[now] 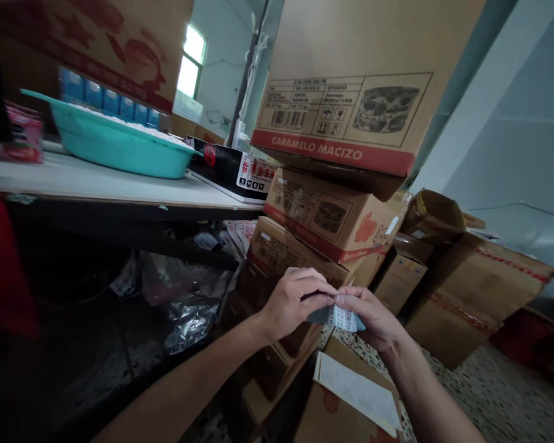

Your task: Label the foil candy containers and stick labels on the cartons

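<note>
A sheet of printed labels [344,318], with rows of numbers and barcodes on pale backing, hangs between my two hands in front of the stacked cartons. My left hand [299,299] pinches at its upper left, the fingers bent and pressed together. Fingertips of my right hand [367,311] hold its upper right edge, close against the left fingertips. Below the hands stands a carton [332,403] with a white paper sheet [357,391] on top.
Caramelo Macizo cartons [332,147] are stacked ahead. On the left, a white table [96,181] bears a turquoise basin [124,144] and a black box [226,169]. Plastic bags [189,320] lie beneath it. More cartons [484,295] stand at the right.
</note>
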A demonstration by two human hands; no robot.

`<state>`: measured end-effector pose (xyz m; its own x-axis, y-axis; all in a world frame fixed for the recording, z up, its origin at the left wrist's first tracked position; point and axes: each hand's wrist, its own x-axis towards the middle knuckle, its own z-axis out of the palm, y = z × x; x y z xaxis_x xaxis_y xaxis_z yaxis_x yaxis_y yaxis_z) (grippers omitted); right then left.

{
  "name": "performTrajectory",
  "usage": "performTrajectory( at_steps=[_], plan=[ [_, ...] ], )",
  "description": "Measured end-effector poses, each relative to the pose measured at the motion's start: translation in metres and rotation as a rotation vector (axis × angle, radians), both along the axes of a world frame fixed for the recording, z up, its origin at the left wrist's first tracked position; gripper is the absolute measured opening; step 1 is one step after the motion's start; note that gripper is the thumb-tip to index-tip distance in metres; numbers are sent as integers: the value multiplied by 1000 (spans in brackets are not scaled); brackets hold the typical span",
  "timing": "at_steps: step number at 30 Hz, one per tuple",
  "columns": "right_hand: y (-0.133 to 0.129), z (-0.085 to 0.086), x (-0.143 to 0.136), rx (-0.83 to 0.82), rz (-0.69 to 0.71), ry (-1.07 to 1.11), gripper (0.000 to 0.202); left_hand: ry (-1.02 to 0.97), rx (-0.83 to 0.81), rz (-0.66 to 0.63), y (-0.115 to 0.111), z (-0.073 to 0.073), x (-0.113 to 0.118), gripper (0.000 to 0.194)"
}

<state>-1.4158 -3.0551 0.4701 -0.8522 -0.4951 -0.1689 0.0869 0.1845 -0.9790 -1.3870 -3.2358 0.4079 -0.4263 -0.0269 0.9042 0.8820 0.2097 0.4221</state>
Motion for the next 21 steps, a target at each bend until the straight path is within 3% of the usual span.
performTrajectory(
  at_steps=[5,9,12,15,18,21],
  plan=[
    [-15,14,9,-45,25,-36,48,251,-2,151,-6,9,-1,5],
    [-23,26,15,-38,21,27,48,231,15,120,-9,17,6,13],
    [-16,43,15,56,-39,235,47,181,65,112,-27,35,10,18],
    [2,73,10,241,-271,765,53,154,247,226,-70,69,0,22],
    [13,113,5,444,-621,1471,81,165,374,262,-128,121,-25,34],
    [5,149,3,696,-738,1902,95,81,383,229,-181,174,-52,36]
  ],
)
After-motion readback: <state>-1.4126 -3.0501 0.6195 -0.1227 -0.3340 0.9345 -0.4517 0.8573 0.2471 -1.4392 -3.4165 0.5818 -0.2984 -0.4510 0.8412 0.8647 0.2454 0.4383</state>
